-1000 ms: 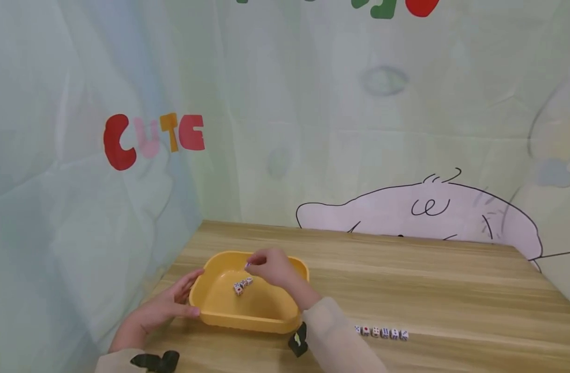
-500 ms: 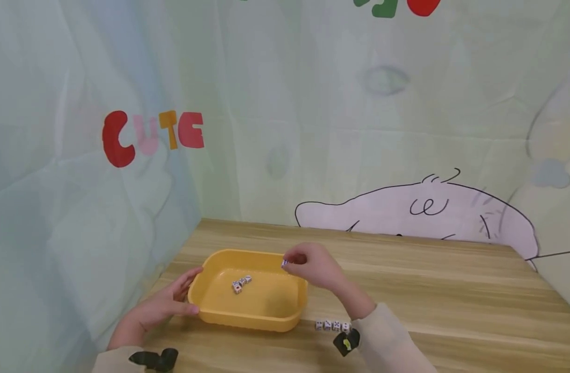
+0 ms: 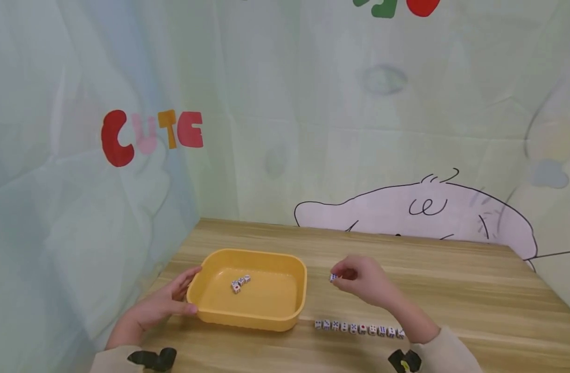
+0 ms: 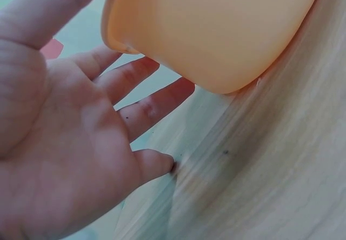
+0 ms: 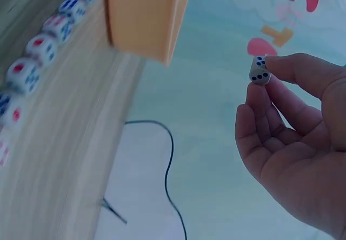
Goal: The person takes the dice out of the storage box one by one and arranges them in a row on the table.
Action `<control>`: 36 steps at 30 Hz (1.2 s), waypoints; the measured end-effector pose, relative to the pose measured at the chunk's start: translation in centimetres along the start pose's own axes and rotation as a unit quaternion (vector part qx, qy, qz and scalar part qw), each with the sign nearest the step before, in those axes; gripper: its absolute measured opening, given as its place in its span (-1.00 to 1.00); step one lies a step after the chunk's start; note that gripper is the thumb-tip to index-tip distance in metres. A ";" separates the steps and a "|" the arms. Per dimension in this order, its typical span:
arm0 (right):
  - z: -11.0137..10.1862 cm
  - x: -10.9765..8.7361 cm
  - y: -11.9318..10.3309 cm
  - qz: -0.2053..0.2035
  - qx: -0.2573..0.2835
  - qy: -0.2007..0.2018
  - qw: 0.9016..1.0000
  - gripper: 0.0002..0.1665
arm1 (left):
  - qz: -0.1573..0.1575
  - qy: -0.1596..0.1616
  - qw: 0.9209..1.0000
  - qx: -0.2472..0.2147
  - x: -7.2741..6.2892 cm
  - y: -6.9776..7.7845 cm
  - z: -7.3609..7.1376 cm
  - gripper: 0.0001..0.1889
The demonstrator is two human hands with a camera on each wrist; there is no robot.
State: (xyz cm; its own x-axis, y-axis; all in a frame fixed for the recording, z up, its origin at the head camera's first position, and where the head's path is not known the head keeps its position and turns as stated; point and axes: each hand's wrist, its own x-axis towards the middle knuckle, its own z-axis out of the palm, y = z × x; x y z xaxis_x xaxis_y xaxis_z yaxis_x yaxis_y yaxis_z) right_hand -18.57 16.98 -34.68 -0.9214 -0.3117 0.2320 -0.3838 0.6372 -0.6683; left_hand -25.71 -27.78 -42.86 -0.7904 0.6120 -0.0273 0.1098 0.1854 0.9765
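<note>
In the head view, a yellow plastic tray point(image 3: 247, 322) stands at the left of the wooden table, with several dice point(image 3: 238, 284) inside it. My left hand point(image 3: 161, 305) rests against the tray's left end, thumb near the front corner and fingers spread along the outer wall. The left wrist view shows those fingers point(image 4: 151, 110) fairly straight, their tips at the tray's wall. Between thumb and fingertips my right hand point(image 3: 366, 282) pinches one white die point(image 5: 260, 71) with dark pips. It is raised right of the tray, behind a row of dice point(image 3: 353, 328).
The row of several dice runs left to right on the wooden table point(image 3: 452, 290), beginning just right of the tray. Printed cloth walls point(image 3: 382, 129) rise behind the table and at its left side.
My right hand has moved rightward from over the tray to beyond its right side, carrying the die. More of the dice row shows now. The left hand stays at the tray.
</note>
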 end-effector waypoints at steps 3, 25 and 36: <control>-1.0 -1.3 1.3 0.016 0.019 -0.007 1.000 -0.83 | 0.002 -0.002 1.000 -0.003 0.0 0.0 0.1 -0.03; -4.6 -9.5 9.5 0.081 0.011 -0.043 0.996 -0.79 | 0.000 0.001 1.000 0.001 0.2 -0.4 -0.2 -0.05; -4.3 -11.1 11.5 0.079 -0.034 -0.045 0.995 -0.84 | 0.000 0.001 1.000 -0.002 0.2 -0.5 -0.1 -0.05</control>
State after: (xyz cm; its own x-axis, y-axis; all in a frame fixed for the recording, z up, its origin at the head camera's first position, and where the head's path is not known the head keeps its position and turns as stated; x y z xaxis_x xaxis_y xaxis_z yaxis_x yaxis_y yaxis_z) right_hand -13.01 30.77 -41.92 -0.9627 -0.2637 0.0610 -0.2403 0.7292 -0.6407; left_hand -25.99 -27.81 -43.33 -0.7914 0.6107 -0.0268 0.1081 0.1830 0.9772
